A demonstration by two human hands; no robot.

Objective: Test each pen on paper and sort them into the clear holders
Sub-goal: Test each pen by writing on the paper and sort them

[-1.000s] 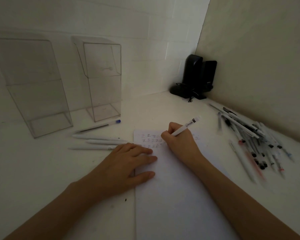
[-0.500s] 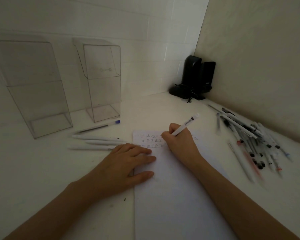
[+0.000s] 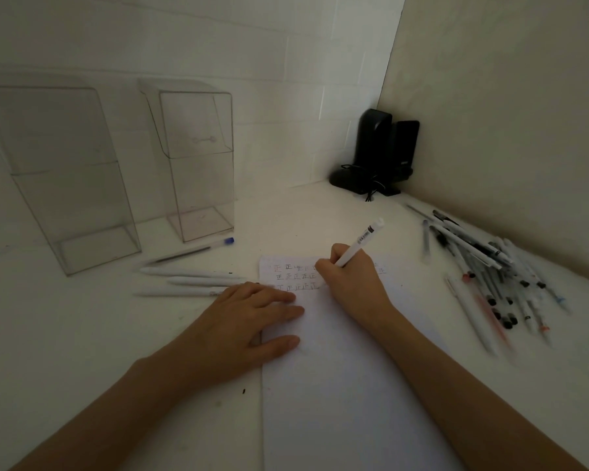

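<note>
The right hand (image 3: 351, 283) pinches the white pen (image 3: 358, 244), tip down at the top of the paper (image 3: 337, 396), barrel slanting up and right, away from the clear holders (image 3: 201, 185) at far left (both look empty) — the left hand (image 3: 249, 321), flat with fingers straight on the paper, lies nearer them

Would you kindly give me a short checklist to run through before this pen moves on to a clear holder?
1. Grip: right hand holds the white pen: ok.
2. Sheet: left hand presses the paper flat: ok.
3. Ink: cannot tell, the pen's tip is hidden behind the right hand.
4. Targets: left holder and right holder stand upright: ok.
5. Sorting: not ok, four loose pens lie on the table before the holders.
</note>
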